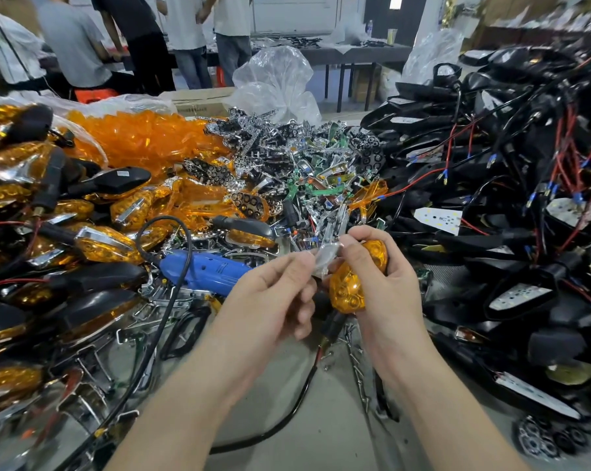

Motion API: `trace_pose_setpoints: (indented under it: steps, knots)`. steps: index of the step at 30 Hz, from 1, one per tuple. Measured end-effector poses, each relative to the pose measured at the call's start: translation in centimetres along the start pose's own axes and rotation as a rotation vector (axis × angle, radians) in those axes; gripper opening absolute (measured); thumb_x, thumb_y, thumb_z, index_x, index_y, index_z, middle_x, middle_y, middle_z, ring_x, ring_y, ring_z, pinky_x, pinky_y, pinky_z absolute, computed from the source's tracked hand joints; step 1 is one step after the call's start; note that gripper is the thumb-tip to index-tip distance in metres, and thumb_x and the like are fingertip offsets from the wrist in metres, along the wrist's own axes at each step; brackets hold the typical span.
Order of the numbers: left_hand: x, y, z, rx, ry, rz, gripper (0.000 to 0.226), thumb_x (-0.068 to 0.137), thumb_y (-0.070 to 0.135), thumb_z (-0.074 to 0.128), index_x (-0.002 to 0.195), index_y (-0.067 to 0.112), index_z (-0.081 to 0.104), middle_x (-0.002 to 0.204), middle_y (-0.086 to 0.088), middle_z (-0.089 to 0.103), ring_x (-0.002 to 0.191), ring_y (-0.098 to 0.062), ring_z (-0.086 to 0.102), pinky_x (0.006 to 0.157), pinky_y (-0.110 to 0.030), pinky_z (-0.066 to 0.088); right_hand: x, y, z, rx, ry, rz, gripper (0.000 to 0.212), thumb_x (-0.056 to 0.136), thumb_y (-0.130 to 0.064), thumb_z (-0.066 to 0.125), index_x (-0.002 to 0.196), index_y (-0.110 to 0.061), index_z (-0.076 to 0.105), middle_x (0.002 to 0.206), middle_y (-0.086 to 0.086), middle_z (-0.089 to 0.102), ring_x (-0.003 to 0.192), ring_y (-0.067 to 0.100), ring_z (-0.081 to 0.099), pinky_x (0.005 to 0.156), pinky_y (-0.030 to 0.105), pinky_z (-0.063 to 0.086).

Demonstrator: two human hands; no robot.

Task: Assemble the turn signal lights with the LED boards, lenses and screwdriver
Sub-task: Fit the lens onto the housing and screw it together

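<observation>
Head view: my right hand (386,283) grips the amber light (350,288), my left hand (273,294) pinches what looks like chrome trim (325,258); I'd seat it squarely, without forcing.

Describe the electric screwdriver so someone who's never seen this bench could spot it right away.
Start at the heap of orange turn signals on the bench's left side. At its right edge, just left of the left hand, lies the screwdriver. It is the only bright blue thing there, a thick barrel with a black cord looping from its left end.
</observation>
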State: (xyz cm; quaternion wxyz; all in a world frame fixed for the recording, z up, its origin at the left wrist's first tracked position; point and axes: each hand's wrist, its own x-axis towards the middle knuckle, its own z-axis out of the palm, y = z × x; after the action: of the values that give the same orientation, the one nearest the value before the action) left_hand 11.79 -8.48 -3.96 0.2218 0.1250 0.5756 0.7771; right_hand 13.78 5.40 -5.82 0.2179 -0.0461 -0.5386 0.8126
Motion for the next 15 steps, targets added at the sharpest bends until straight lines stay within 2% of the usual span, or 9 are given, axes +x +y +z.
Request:
trace_pose_setpoints:
  steps: [1,3,7,10,12,15]
  knots:
    - [0.06,-0.17,0.09,0.098,0.036,0.074,0.021,0.088,0.036,0.061,0.092,0.023,0.078,0.065,0.002,0.048,0.051,-0.008,0.045,0.043,-0.02,0.038,0.12,0.0,-0.04,0.019,0.025,0.013,0.01,0.078,-0.028,0.083,0.081,-0.033,0.074,0.073,-0.001,0.067,0.067,0.016,0.062,0.058,0.027,0.053]
    - [0.2,-0.6,0.06,0.137,0.058,0.133,0.025,0.087,0.032,0.06,0.103,0.023,0.077,0.069,0.002,0.054,0.055,-0.008,0.049,0.045,-0.02,0.041,0.34,-0.01,-0.14,0.075,0.064,0.046,0.006,0.077,-0.026,0.078,0.079,-0.03,0.075,0.075,-0.002,0.065,0.068,0.016,0.061,0.057,0.028,0.054]
    - [0.21,-0.61,0.08,0.127,0.066,0.125,0.027,0.099,0.01,0.051,0.111,0.019,0.073,0.075,0.002,0.061,0.058,-0.009,0.054,0.047,-0.021,0.044,0.46,-0.1,-0.23,0.103,0.104,0.081,0.013,0.073,-0.027,0.078,0.085,-0.025,0.073,0.079,0.0,0.065,0.079,0.025,0.059,0.075,0.044,0.052]
    - [0.1,-0.81,0.17,0.137,0.05,0.124,0.035,0.102,0.001,0.044,0.114,0.02,0.071,0.078,0.002,0.064,0.061,-0.01,0.056,0.05,-0.022,0.046,0.48,0.04,-0.4,0.11,0.117,0.102,0.006,0.085,-0.02,0.076,0.088,-0.024,0.073,0.087,0.007,0.064,0.085,0.03,0.057,0.081,0.049,0.048]
    - [0.09,-0.87,0.14,0.162,0.041,0.131,0.038,0.102,-0.002,0.043,0.116,0.022,0.07,0.081,0.003,0.065,0.063,-0.009,0.057,0.052,-0.022,0.046,0.57,0.14,-0.59,0.119,0.127,0.129,0.006,0.09,-0.018,0.074,0.089,-0.024,0.074,0.089,0.009,0.065,0.084,0.03,0.06,0.078,0.046,0.051]
    - [0.2,-0.76,0.18,0.226,0.061,0.155,0.037,0.102,-0.002,0.045,0.119,0.022,0.068,0.086,0.002,0.069,0.064,-0.009,0.06,0.053,-0.021,0.048,0.69,0.07,-0.71,0.163,0.123,0.139,0.005,0.094,-0.016,0.07,0.096,-0.019,0.072,0.079,0.005,0.065,0.072,0.021,0.064,0.065,0.033,0.058]
